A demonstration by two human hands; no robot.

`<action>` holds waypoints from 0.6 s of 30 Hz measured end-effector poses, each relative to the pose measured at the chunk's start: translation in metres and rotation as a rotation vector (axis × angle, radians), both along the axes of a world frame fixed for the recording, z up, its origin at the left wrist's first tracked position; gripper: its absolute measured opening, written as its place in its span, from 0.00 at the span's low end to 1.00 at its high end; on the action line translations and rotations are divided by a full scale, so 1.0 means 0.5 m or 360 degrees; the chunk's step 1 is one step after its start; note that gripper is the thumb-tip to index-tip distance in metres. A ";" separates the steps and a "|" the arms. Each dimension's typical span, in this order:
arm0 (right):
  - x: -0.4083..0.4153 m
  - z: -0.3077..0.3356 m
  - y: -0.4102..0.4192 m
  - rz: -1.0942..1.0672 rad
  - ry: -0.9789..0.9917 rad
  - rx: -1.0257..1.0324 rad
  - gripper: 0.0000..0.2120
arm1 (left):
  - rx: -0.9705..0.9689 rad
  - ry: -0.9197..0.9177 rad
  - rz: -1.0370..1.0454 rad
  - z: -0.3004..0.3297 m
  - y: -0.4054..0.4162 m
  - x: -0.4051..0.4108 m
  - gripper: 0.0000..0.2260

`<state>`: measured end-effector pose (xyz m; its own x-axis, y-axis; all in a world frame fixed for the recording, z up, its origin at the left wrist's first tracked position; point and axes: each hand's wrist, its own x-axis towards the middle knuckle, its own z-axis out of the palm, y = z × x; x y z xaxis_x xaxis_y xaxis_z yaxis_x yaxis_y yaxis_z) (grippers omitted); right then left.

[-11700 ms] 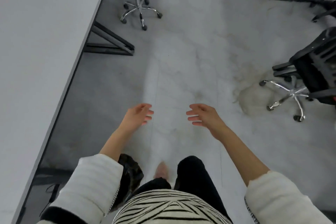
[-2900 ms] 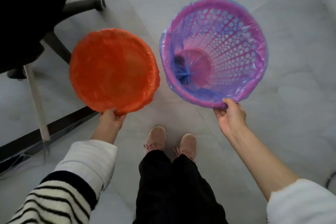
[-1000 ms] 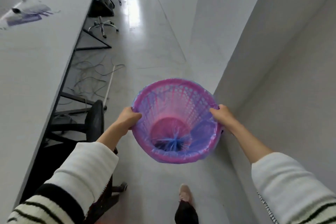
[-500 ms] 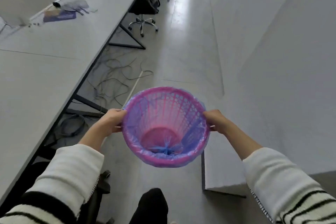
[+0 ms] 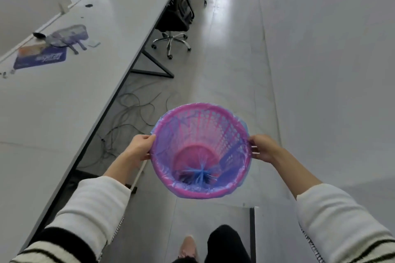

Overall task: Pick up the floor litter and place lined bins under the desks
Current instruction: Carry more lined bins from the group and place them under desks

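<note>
Head view is showing us carrying the pink lined bin (image 5: 201, 151) in the aisle beside the bench (image 5: 64, 96), left hand (image 5: 139, 149) and right hand (image 5: 263, 148) clasping opposite rim edges; we are judging it light, stiff-rimmed, its liner slippery.

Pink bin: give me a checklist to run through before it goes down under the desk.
1. Grip: left hand and right hand each hold the pink bin at opposite sides of its rim: ok.
2. Liner: blue liner bag sits inside and folds over the rim: ok.
3. Bin contents: nothing loose seen inside: ok.
4. Floor under the desk: loose cables lie there: not ok.
5. Office chair stands farther along, clear of the spot: ok.
6. Space deeper under the desk: hidden: cannot tell.
</note>
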<state>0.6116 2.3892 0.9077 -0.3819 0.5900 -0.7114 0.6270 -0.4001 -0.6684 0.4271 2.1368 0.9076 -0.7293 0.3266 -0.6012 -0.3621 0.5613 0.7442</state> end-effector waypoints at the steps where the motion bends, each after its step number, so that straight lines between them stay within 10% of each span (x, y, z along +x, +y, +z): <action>1: -0.041 -0.002 0.038 -0.0021 -0.0001 -0.0017 0.10 | -0.0004 0.0008 -0.0005 0.000 0.039 -0.042 0.11; 18: -0.796 -0.050 0.740 0.0015 -0.0038 -0.0139 0.06 | 0.0031 -0.0036 0.0250 -0.069 0.696 -0.735 0.10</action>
<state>0.2134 2.7591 0.8826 -0.3691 0.5220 -0.7690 0.6464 -0.4503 -0.6159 0.0596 2.4850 0.8728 -0.7587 0.2212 -0.6128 -0.4612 0.4820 0.7450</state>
